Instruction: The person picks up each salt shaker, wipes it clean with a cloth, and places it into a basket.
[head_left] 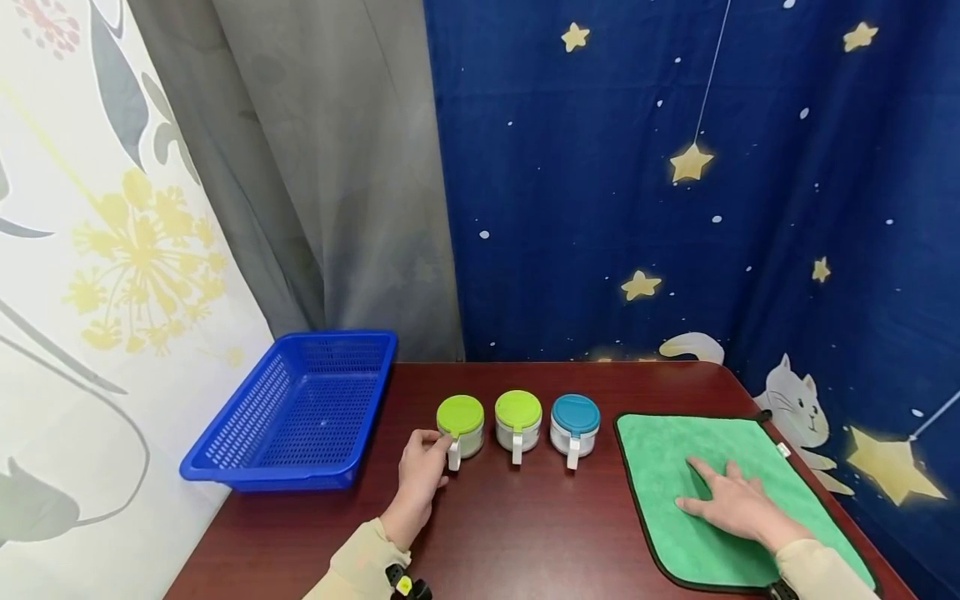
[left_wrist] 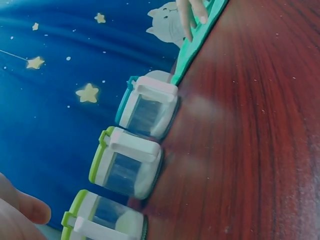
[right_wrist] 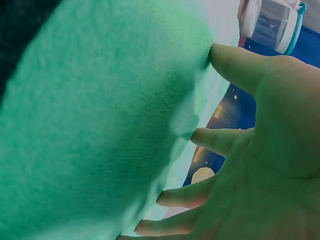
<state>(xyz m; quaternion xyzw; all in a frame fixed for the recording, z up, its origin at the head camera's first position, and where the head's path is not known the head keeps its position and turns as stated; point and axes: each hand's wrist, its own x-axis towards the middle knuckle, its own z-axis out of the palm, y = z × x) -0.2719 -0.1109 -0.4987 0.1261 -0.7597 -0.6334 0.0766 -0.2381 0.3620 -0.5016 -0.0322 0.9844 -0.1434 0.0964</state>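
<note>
Three small clear-sided jars with white handles stand in a row on the table. The left jar and the middle jar have lime-green lids; the right jar has a blue lid. My left hand is beside the left jar, fingertips right at its lid edge and handle. In the left wrist view, a finger shows close to that jar's green lid, with a gap between. My right hand is spread over a green cloth, and its fingertips touch the fabric.
A blue perforated plastic basket sits at the left of the dark red wooden table. Behind the table hang a grey curtain and a blue star-patterned curtain. The dark-edged cloth lies flat along the right side.
</note>
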